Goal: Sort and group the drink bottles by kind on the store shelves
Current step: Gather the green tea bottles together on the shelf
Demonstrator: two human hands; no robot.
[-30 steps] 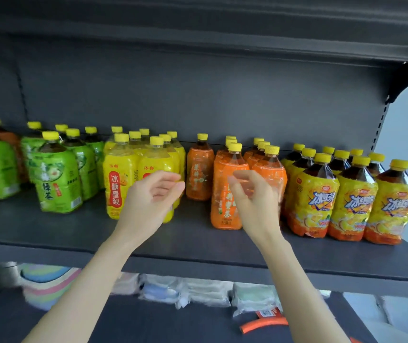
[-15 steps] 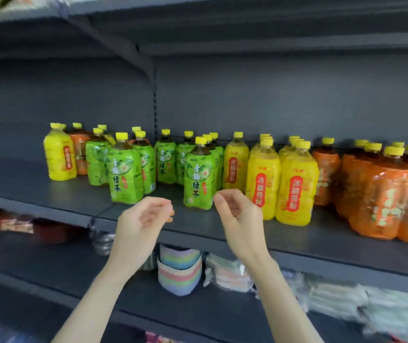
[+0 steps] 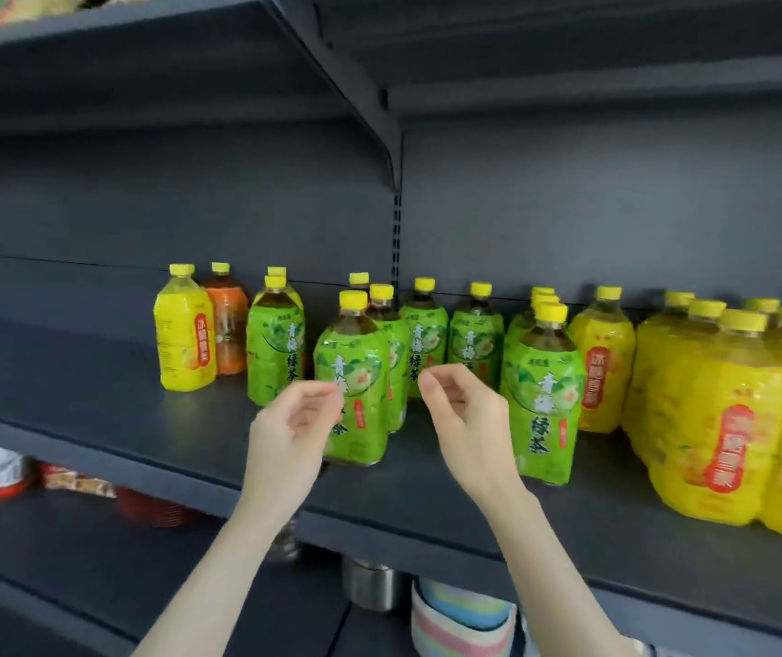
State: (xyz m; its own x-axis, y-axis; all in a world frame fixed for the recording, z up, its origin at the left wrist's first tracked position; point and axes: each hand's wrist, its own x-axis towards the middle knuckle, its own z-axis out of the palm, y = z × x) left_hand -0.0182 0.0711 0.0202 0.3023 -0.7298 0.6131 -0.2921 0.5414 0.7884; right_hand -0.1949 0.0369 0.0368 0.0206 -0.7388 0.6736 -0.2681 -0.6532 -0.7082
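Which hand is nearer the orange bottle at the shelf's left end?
Left. The left hand hovers in front and right of the orange bottle; the right hand is farther right, past the front green bottle.

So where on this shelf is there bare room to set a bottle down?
The shelf is bare left of the leftmost yellow bottle, and along its front edge before the green bottles. A narrower gap lies between the two front green ones. The yellow group at right is packed tight.
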